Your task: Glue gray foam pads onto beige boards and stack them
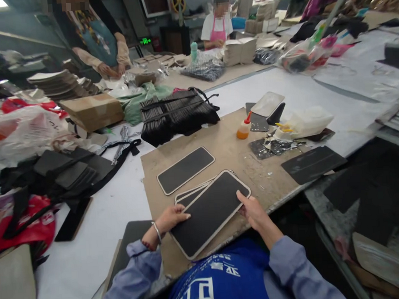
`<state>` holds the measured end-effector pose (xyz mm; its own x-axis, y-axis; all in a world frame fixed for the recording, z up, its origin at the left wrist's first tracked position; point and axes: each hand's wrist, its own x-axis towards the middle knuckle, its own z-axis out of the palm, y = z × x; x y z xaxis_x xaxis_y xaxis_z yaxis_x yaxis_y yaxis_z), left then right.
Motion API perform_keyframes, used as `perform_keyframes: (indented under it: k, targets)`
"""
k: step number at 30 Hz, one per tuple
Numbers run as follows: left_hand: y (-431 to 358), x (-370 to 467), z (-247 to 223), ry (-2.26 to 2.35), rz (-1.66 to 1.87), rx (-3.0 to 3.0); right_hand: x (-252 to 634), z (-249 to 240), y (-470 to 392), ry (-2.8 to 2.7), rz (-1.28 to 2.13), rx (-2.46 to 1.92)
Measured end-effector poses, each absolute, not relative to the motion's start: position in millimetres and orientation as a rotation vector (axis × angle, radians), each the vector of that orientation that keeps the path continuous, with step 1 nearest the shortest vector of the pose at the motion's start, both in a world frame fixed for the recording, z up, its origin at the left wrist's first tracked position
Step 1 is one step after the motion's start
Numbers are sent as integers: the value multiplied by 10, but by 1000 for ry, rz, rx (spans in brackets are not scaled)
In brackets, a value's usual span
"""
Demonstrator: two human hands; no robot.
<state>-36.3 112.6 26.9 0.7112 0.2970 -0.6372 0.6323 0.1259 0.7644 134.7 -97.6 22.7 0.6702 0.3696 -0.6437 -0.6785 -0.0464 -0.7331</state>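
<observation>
A black rectangular panel with a pale rim (209,215) is held at a slant near the table's front edge. My left hand (172,219) grips its left side, thumb on top. On its right edge, my right hand (253,209) pinches it with the thumb on the upper face. Under the held panel, similar rimmed panels (191,195) show at its upper left. Another rimmed black panel (186,169) lies flat by itself farther back on the brown board (152,164).
A glue bottle with a red tip (243,127) stands on the board. Right of it are a white container (303,123) and a dark sheet (313,164). A strapped black stack (178,112) lies behind. Bags and a phone (73,219) are at left. People work across the table.
</observation>
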Motion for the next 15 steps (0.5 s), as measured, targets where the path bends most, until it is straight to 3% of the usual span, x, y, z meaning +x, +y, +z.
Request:
perform_keyframes:
  k: [8,15]
  targets:
    - [1582,-50,130,1166,41,1916,1545,-129,-1216,249,1036,-1765]
    - [1176,-511,79,1455,86,1961,1507,-159,-1277,36,1082,-1948]
